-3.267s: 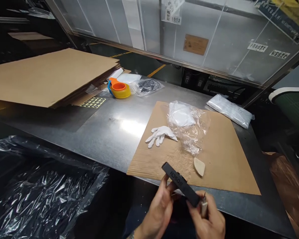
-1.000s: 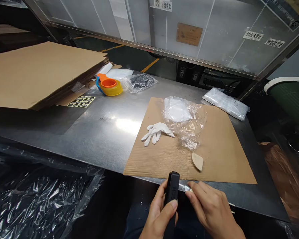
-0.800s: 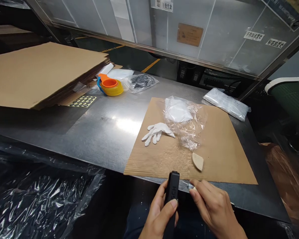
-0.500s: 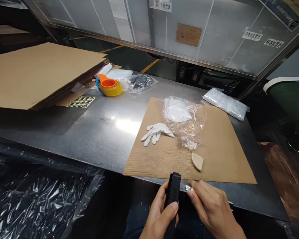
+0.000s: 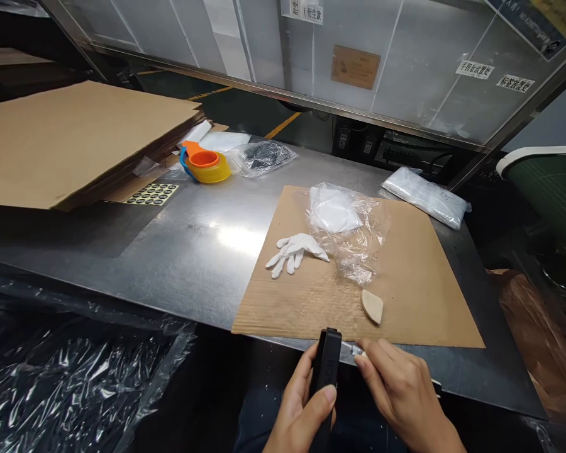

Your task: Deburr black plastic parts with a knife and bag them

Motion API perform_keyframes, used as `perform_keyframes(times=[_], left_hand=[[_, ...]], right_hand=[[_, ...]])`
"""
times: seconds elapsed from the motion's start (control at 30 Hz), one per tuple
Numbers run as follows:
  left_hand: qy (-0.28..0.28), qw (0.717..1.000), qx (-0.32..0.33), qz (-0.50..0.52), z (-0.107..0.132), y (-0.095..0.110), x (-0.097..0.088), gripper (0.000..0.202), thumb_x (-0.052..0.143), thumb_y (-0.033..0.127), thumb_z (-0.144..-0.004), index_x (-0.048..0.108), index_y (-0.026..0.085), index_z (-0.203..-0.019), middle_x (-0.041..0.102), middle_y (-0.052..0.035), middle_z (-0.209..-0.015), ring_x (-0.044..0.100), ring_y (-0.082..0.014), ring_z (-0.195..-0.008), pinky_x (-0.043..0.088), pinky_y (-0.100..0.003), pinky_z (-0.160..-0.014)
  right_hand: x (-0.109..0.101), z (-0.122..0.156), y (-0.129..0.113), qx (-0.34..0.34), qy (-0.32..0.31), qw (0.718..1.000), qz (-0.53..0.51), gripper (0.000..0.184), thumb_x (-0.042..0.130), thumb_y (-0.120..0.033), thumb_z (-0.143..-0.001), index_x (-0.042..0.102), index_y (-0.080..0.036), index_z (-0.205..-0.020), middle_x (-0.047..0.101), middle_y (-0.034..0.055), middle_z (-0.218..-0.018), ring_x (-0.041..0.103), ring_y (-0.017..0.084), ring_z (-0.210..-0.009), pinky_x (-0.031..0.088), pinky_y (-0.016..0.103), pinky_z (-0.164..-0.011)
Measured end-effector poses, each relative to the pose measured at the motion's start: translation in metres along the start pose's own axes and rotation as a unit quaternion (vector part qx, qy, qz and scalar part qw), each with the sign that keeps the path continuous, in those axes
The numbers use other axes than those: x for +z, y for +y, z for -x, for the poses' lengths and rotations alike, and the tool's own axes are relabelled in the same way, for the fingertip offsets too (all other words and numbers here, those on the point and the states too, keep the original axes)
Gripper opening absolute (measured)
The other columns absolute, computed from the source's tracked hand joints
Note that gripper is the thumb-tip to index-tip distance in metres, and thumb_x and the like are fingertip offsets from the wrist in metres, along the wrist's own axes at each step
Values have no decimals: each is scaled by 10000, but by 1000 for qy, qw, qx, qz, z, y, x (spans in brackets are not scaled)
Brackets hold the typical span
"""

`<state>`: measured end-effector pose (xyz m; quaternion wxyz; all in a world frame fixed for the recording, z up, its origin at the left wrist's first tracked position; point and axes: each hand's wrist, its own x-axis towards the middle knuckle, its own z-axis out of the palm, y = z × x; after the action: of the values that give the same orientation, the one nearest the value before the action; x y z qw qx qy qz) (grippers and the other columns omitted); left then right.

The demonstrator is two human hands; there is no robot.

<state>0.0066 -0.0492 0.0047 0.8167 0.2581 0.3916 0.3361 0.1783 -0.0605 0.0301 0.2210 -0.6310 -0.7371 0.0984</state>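
Note:
My left hand (image 5: 304, 406) is closed around a long black plastic part (image 5: 327, 362), held upright just off the table's front edge. Faint lettering runs along its face. In my right hand (image 5: 405, 387) is a slim knife (image 5: 353, 348), its metal blade pointing left at the upper right edge of the black part. Most of the knife's handle is hidden by the fingers. Beyond the hands, a beige quarter-round pad (image 5: 372, 307) lies on a cardboard sheet (image 5: 419, 283). A white glove (image 5: 295, 251) and a clear plastic bag with white material inside (image 5: 334, 211) lie there too.
Flat cardboard is stacked (image 5: 89, 138) on the metal table (image 5: 193, 264) at left, beside a sticker sheet (image 5: 153, 194) and a yellow-orange tape dispenser (image 5: 207, 167). A bagged white packet (image 5: 427, 196) lies back right. Black plastic sheeting (image 5: 75, 371) hangs at the lower left.
The knife has moved slightly, so that more of its blade shows and its tip now reaches the black part. The left hand's grip looks the same.

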Motion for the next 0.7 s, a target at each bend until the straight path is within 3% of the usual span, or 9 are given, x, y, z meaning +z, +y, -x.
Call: perform_keyframes(times=[0.17,0.43,0.57,0.7], left_hand=[[0,1000,-20,11,0,3,2,632,644,459,-721,411,256,-1273,495,22,-728,394,-53,-468,268,-230,-471],[-9,1000,-23,12,-2,3,1,662,633,466,-727,386,233,-1295,497,27,-706,389,-49,-463,276,-221,-469],[2,1000,-18,18,-1,0,1,624,650,425,-728,427,232,-1278,567,-11,-770,423,-61,-493,321,-222,-491],[18,999,19,32,0,-6,1,589,689,349,-708,488,233,-1250,609,-89,-989,547,-146,-674,421,-268,-611]], right_hand=[[0,-1,4,18,28,999,-10,220,396,-284,-940,587,-186,-984,600,14,-705,581,131,-602,367,222,-545],[0,-1,1,61,-29,995,-73,253,350,-308,-948,578,-205,-912,595,17,-729,569,138,-638,366,231,-571],[2,-1,-5,129,-96,970,-180,299,408,-435,-908,544,-194,-793,553,-2,-671,504,120,-592,348,222,-543],[9,-7,-9,177,-138,931,-289,371,481,-520,-842,472,-186,-681,429,-44,-575,392,91,-528,291,214,-500]])
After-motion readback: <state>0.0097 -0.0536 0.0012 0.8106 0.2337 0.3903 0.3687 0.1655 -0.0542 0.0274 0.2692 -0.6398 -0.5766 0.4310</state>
